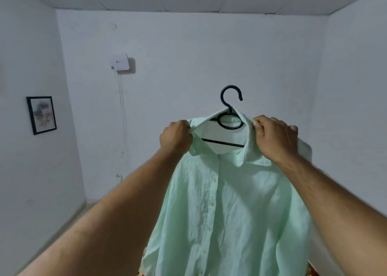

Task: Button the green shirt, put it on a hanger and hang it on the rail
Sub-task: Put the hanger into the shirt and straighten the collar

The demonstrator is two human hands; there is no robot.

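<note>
A pale green shirt (226, 208) hangs in the air in front of me, its front buttoned down the placket. A black plastic hanger (230, 108) sits inside it, with the hook sticking up out of the collar and the bar showing through the neck opening. My left hand (174, 137) pinches the left side of the collar at the shoulder. My right hand (275, 136) grips the right side of the collar and shoulder. No rail is in view.
White walls surround me. A framed picture (41, 114) hangs on the left wall. A white box (119, 62) with thin cables running down is mounted on the far wall. A patterned cloth (144, 254) peeks out below the shirt.
</note>
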